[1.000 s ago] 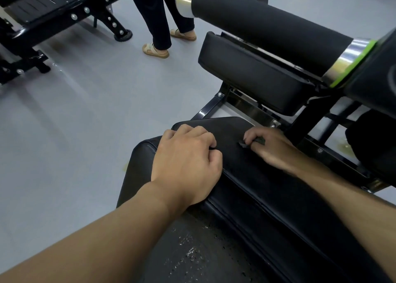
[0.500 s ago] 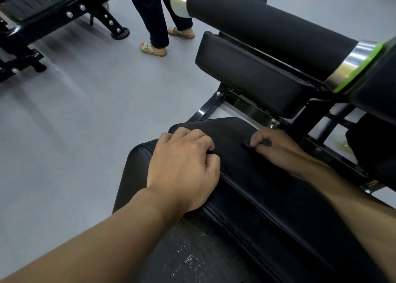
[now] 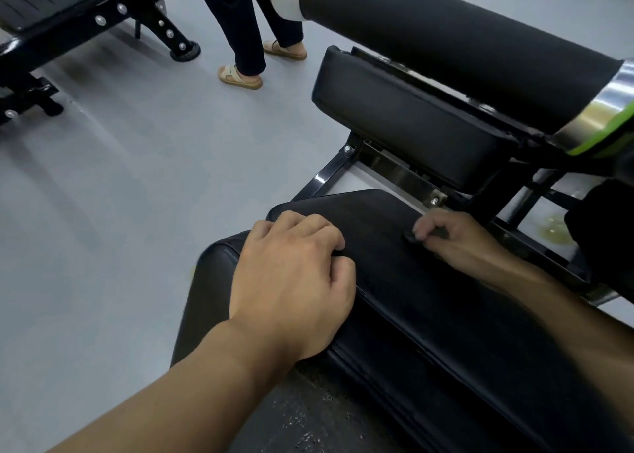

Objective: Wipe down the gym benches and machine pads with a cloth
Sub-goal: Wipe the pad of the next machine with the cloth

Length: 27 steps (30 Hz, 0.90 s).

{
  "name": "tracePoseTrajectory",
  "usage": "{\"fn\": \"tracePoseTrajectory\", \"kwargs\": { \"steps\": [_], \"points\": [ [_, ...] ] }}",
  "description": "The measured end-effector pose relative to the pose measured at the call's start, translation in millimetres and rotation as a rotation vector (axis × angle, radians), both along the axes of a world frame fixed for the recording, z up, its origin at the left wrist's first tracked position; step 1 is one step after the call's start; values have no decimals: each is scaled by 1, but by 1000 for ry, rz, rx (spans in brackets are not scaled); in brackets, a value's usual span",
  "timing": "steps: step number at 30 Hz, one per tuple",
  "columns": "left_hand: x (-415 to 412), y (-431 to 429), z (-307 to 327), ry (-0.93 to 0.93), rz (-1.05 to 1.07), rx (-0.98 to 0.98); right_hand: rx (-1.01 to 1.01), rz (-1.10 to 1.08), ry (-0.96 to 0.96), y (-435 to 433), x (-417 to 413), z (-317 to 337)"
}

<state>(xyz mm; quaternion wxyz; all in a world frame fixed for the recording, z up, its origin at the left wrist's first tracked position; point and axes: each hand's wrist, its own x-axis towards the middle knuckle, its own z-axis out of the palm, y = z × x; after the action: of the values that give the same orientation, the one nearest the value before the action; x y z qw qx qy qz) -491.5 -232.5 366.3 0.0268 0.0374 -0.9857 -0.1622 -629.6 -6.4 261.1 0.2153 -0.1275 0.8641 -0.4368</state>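
Two bare forearms reach in from the bottom edge of the frame, over a dark speckled mat (image 3: 308, 418) in the lower centre. The left hand (image 3: 291, 281), just left of centre, rests knuckles up on a black pad (image 3: 206, 298). Its fingers are curled and they pinch the near left edge of a black cloth (image 3: 394, 263). The cloth lies spread flat over the top of the pad, running from the centre toward the lower right. The right hand (image 3: 459, 238), right of centre, also lies on the cloth, and its curled fingers pinch a small raised fold of it. The two hands are apart, with flat cloth between them.

Beyond the pad, a black steel frame (image 3: 326, 178) with bolts carries a second pad (image 3: 394, 116), tilted, in the upper right. Above that lies a thick black roller (image 3: 446, 40) with chrome caps at both ends and a green ring at its right end.

Grey floor (image 3: 120, 212) fills the left half. At the top centre stand a person's legs (image 3: 240, 23) in dark trousers and tan sandals (image 3: 240, 76). Another black bench (image 3: 68, 2) sits in the upper left corner.
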Motion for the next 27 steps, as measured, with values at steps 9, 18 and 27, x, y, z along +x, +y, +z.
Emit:
{"fn": "tracePoseTrajectory", "kwargs": {
  "steps": [9,18,27],
  "points": [
    [1,-1,4,-36,-12,-1,147,-75,-48,1,-10,-3],
    [1,-1,4,-21,-14,15,194,-132,-32,-3,-25,-14],
    [1,-2,3,6,-16,18,183,-202,-58,-9,-50,-30]
  ]
}}
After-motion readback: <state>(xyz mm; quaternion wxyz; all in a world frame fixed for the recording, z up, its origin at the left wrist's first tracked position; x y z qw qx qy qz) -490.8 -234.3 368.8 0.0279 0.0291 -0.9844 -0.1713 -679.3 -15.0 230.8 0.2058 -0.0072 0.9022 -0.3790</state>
